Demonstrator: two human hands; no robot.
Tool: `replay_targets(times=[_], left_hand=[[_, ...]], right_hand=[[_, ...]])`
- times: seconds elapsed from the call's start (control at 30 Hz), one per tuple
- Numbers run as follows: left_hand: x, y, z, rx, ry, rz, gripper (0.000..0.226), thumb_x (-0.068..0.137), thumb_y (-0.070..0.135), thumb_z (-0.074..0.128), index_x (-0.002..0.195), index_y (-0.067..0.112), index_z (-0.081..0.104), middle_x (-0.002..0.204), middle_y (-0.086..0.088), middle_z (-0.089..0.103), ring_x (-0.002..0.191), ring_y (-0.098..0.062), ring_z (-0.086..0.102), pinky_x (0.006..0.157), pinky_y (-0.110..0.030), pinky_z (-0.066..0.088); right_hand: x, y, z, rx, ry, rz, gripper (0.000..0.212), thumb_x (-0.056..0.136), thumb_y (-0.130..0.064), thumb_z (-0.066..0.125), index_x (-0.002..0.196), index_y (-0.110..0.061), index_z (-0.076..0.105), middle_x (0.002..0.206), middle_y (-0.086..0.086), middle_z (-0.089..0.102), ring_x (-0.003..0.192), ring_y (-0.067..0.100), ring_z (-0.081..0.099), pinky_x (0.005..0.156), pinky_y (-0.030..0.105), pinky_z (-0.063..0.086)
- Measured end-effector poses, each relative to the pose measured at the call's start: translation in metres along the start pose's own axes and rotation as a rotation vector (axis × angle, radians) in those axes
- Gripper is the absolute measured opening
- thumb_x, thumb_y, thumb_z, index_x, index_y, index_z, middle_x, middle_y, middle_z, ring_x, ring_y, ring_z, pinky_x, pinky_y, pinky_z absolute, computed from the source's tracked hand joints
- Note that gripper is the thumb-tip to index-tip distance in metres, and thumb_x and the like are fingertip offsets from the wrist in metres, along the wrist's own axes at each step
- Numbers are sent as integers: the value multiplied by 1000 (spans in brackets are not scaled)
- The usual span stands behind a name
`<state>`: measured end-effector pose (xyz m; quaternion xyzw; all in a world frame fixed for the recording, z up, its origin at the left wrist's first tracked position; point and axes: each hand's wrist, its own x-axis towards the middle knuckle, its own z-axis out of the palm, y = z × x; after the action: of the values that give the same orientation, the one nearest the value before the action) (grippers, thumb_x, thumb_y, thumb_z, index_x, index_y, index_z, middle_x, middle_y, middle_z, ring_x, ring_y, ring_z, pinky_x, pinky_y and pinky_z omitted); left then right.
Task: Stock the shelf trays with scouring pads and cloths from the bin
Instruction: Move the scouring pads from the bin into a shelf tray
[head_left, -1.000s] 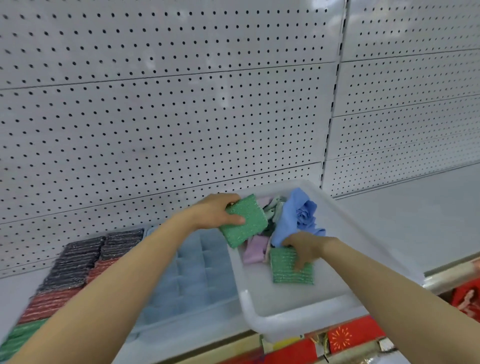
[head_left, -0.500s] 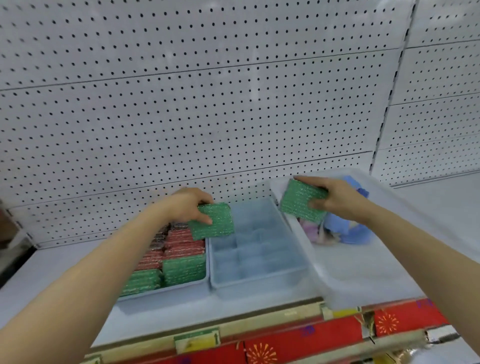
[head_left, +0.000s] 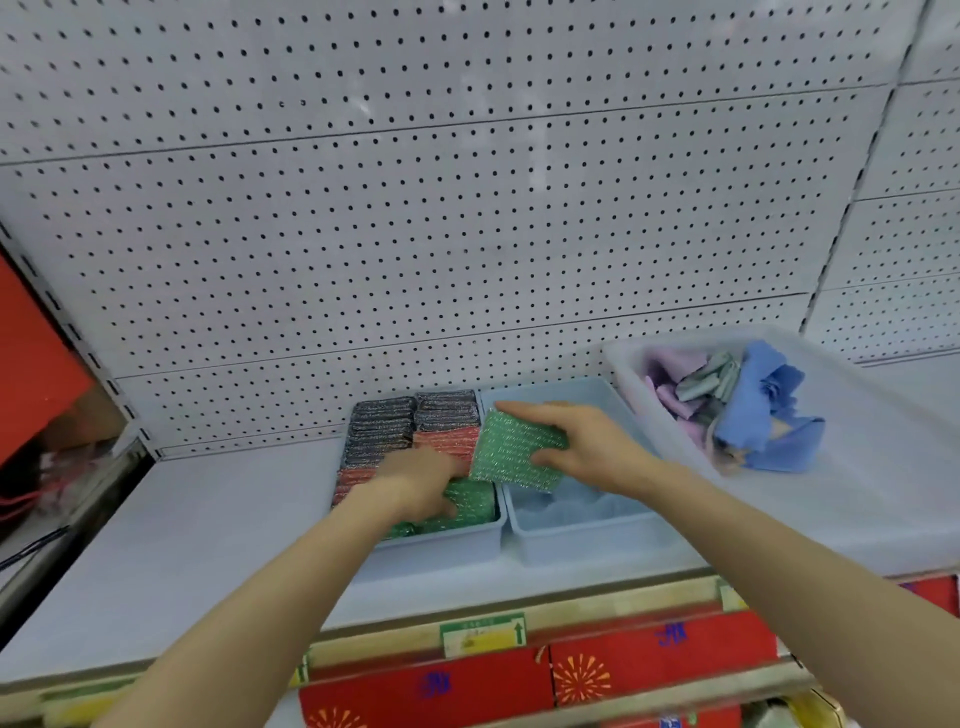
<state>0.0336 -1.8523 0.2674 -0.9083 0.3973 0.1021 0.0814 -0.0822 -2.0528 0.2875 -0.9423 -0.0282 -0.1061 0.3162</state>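
1. The left hand (head_left: 423, 480) is down in the pad tray (head_left: 441, 540), fingers bent onto the green pads (head_left: 467, 506) in its near corner; whether it grips one or merely presses cannot be told. It does best to seat that pad level with its neighbours, then lift straight out.
2. Just right of it, the right hand (head_left: 582, 449) pinches a green scouring pad (head_left: 519, 449), tilted, over the divide between the pad tray and the empty tray (head_left: 582, 525). It should wait until the left hand is out, then lower the pad flat onto the green stack.
3. Further right, the bin (head_left: 883, 493) holds the cloths (head_left: 753, 405), bound for the empty tray.
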Motion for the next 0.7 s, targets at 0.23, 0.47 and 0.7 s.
replay_targets(times=[0.23,0.47,0.7], left_hand=[[-5,-15,35,-396,175,84,71,89,41,64,148,20,31,148,2,33,134,-19,34,114,-39,32],[-19,-29,65,-441,375,79,49,91,3,51,136,24,51,131,-2,62,114,-23,59,90,-34,48],[-20,-47,72,-631,349,176,64,100,11,42,149,44,16,158,17,12,147,-4,10,123,-33,11]], right_hand=[[1,-11,30,-74,22,-6,73,85,-14,67,133,-60,36,96,-3,54,84,19,56,81,39,50],[6,-31,60,-52,-49,-129,72,86,-11,65,135,-56,38,106,-25,50,98,7,49,85,28,44],[18,-35,77,-198,91,-147,70,87,-13,60,139,-53,35,125,-7,55,104,16,56,83,34,51]])
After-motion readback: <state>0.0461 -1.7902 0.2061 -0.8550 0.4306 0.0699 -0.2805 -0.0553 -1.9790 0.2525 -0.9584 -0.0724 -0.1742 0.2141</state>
